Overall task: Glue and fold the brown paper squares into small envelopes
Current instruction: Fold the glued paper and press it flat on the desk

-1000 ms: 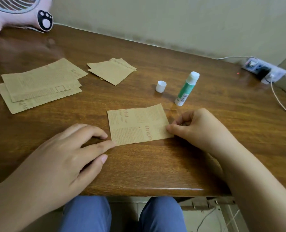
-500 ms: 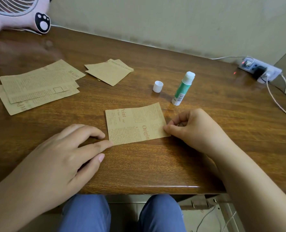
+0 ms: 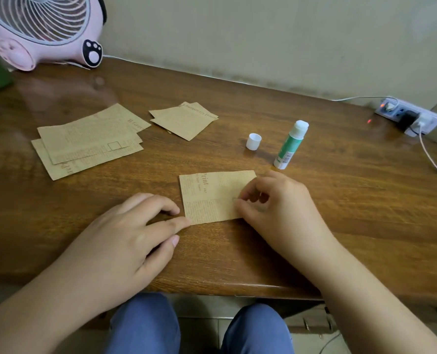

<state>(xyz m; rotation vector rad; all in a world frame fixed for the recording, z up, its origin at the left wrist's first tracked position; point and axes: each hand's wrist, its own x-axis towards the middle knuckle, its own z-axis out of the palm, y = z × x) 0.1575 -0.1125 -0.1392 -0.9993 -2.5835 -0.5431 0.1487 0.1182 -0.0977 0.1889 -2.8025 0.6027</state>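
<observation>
Between my hands lies the brown printed paper square (image 3: 213,198). My right hand (image 3: 276,208) seems to pinch its right edge, folding it inward; my left hand (image 3: 125,233) rests relaxed, fingertip touching its lower-left corner.

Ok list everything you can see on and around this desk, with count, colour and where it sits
paper square: one, brown printed, near desk edge between the hands
paper stack: several sheets, brown, far left
folded pieces: two or so, brown, far centre
glue stick: one, green and white, uncapped, upright beyond the square
cap: one, white, left of the glue stick
fan: one, pink, far left corner
power strip: one, white, far right, cables attached
desk: one, brown wood
left hand: fingertip touches the square's near left corner
right hand: fingers curled at the square's right edge
</observation>
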